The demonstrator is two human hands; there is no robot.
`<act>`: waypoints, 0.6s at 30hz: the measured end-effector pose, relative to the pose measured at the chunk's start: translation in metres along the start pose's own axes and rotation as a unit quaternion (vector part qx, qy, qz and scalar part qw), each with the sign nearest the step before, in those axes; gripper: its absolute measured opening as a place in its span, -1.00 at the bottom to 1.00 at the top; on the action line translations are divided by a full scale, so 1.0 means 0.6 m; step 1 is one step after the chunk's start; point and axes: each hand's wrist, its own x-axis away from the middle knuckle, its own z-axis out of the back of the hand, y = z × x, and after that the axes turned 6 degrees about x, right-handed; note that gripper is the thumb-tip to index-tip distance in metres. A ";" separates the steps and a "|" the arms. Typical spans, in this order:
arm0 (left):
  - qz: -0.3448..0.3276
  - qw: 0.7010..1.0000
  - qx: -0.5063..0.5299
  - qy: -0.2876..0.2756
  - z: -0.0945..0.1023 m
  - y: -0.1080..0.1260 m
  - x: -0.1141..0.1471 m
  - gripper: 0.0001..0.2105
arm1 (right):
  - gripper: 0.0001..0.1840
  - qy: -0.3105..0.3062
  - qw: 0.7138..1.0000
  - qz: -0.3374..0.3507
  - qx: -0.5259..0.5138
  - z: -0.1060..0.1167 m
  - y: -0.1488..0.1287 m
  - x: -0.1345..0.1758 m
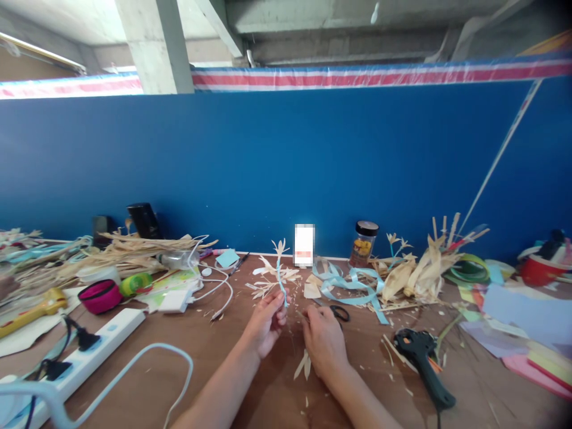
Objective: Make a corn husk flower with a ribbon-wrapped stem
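Observation:
My left hand (268, 322) pinches the lower end of a stem wrapped in light blue ribbon (280, 274), which stands upright and carries a pale, pointed husk flower (280, 246) at its top. More cut husk petals (268, 289) lie on the table behind it. Close by on the right, my right hand (324, 336) is low over the tabletop with its fingers curled together; whatever they hold, if anything, is hidden. Just beyond its fingers are the black handles of scissors (340, 313). Below the hand lies a small split piece of husk (303, 366).
Light blue ribbon (353, 292) coils ahead, near a black-lidded jar (364, 244) and bundled corn husks (415, 277). A glue gun (422, 357) rests at right, beside coloured paper (531, 322). At left are a power strip (111, 330), white cables (223, 286) and a husk pile (134, 247).

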 end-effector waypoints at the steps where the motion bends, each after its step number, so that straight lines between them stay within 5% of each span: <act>1: 0.000 1.000 -0.003 0.000 0.000 0.000 0.000 -0.77 | -0.90 -0.004 1.000 0.015 0.005 0.003 0.000 0.000; 5: 0.000 1.000 -0.015 -0.001 0.000 -0.002 -0.001 -0.77 | -0.78 -0.013 0.998 0.067 -0.002 0.016 -0.004 -0.003; 11: 0.002 0.998 -0.055 0.018 0.003 -0.003 -0.002 -0.77 | -0.72 0.023 0.999 0.038 -0.016 0.031 -0.003 -0.008; 15: 0.008 0.995 -0.087 0.051 0.003 -0.009 -0.004 -0.77 | -0.77 0.072 0.988 0.023 -0.133 0.033 -0.007 -0.008; 18: 0.024 0.994 -0.105 0.035 0.001 -0.015 -0.002 -0.78 | -0.82 0.054 0.972 -0.010 -0.229 0.025 -0.015 -0.004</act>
